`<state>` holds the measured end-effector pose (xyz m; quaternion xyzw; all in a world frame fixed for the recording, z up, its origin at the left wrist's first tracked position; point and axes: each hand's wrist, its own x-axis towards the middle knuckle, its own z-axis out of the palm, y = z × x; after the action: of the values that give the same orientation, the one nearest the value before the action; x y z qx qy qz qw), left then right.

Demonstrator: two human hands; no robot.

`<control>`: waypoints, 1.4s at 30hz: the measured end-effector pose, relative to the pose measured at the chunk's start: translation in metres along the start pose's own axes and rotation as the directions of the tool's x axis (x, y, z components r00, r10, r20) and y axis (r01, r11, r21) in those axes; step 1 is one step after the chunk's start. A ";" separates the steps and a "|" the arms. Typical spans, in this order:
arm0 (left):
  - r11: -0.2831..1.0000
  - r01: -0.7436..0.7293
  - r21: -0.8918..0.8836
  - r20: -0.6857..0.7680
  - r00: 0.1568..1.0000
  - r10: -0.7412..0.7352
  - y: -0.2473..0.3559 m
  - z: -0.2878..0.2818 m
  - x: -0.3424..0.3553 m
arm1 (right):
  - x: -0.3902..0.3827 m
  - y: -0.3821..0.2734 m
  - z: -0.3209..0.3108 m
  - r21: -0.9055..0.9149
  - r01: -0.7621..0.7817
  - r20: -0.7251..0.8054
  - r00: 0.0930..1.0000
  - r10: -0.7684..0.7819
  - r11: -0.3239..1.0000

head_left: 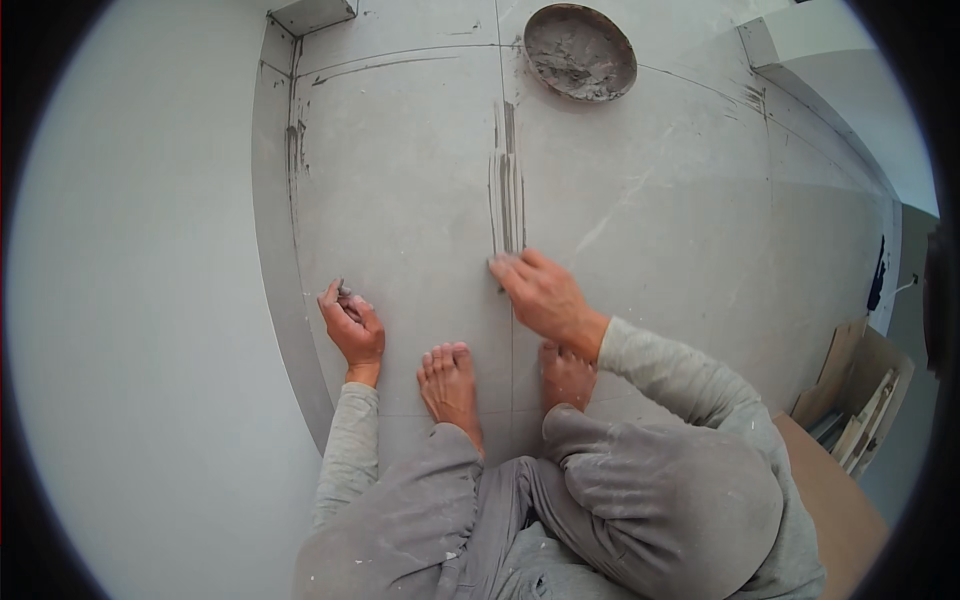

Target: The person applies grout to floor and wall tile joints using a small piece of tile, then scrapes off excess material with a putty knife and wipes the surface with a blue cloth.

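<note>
My right hand [548,298] is closed, fingertips down at the joint between two floor tiles. What it grips, if anything, is hidden under the fingers. Dark wet grout streaks [507,195] run along the joint straight ahead of those fingertips. Off to the left, my left hand [354,330] is curled closed, palm up, above the tile near the skirting. A small dark grey lump of grout [344,289] shows at its fingertips. At the far end stands a round bowl [631,62] holding thick grey grout.
Pale tiles [660,250] cover the floor around my bare feet [449,385]. A skirting strip [272,200] follows the left wall, with grout smears in the corner joint. Boards and wood strips [850,410] lean at the right, by a brown sheet [825,490].
</note>
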<state>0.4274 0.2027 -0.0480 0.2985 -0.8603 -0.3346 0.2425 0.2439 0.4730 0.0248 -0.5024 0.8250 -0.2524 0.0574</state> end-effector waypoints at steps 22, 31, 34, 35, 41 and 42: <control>1.000 0.007 -0.017 -0.016 1.000 -0.007 0.002 0.002 0.000 | -0.099 -0.082 -0.017 0.392 -0.055 0.411 0.903 -0.121 0.918; 1.000 -0.016 0.016 -0.004 1.000 0.016 0.009 0.002 0.001 | -0.037 -0.002 -0.014 0.090 0.010 0.170 0.985 -0.025 0.996; 0.999 -0.025 0.028 -0.018 1.000 0.025 0.009 0.003 0.000 | -0.084 -0.041 -0.005 0.195 0.105 0.306 0.938 -0.162 0.975; 0.999 -0.024 0.027 -0.016 1.000 0.024 0.009 0.003 -0.001 | -0.104 -0.059 -0.003 0.284 0.151 0.345 0.905 -0.248 0.947; 1.000 0.006 0.021 -0.010 1.000 -0.006 0.011 0.004 -0.005 | -0.111 -0.070 -0.014 0.509 -0.047 0.552 0.785 -0.283 0.860; 1.000 0.013 0.001 -0.002 1.000 -0.013 0.012 0.003 -0.005 | -0.094 -0.055 -0.020 0.495 0.010 0.364 0.906 -0.218 0.869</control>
<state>0.4242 0.2147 -0.0423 0.3048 -0.8582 -0.3353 0.2411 0.3267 0.5401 0.0533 -0.5625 0.6734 -0.3423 0.3361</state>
